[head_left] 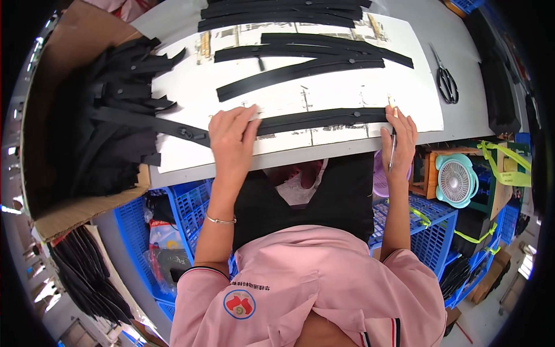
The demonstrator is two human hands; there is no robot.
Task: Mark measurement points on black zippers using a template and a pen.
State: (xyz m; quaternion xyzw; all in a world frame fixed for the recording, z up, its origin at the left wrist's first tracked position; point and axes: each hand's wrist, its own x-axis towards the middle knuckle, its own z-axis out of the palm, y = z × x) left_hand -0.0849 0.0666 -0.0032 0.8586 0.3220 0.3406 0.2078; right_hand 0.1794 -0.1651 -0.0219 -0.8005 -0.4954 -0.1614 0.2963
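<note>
A long black fabric strip [312, 120] lies across the white marked board [347, 92] near the table's front edge. It carries a dark round piece towards its right part. My left hand [233, 134] is closed over the strip's left part, fingertips by its far edge and thumb by its near edge, hiding what lies beneath. At the strip's right end my right hand [400, 136] rests its fingertips, with a slim pen [393, 147] held in the fingers. Another black strip [179, 130] runs from the left pile to beside my left hand.
Several black strips [312, 55] lie farther back on the board, with a stack [283, 13] behind them. Black-handled scissors [446, 84] lie to the right. A cardboard box [75, 29] holds a black heap at left. Blue crates [428, 225] and a turquoise fan [455, 180] stand below.
</note>
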